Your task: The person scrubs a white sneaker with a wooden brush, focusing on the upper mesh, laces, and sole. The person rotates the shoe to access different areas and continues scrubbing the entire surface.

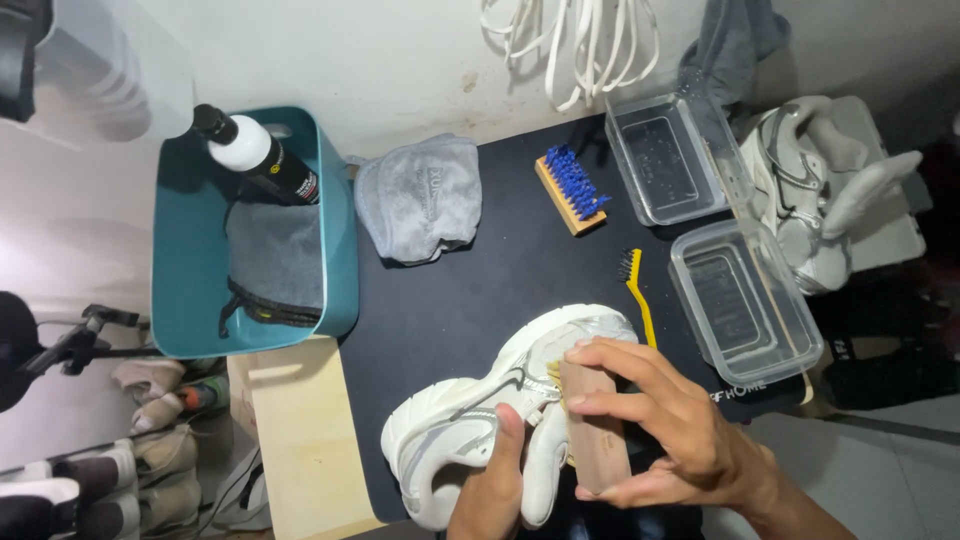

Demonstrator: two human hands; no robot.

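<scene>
Two hands busy | left hand (492,478) gripping white sneaker (480,420) | right hand (665,425) fingers clamped around wooden brush (592,425) | probably best scrubbing lightly, sneaker braced firmly

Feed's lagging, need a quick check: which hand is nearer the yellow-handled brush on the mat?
Right. The right hand, gripping a wooden brush against the white shoe, is just below the yellow-handled brush. The left hand holds the shoe farther down-left.
</scene>
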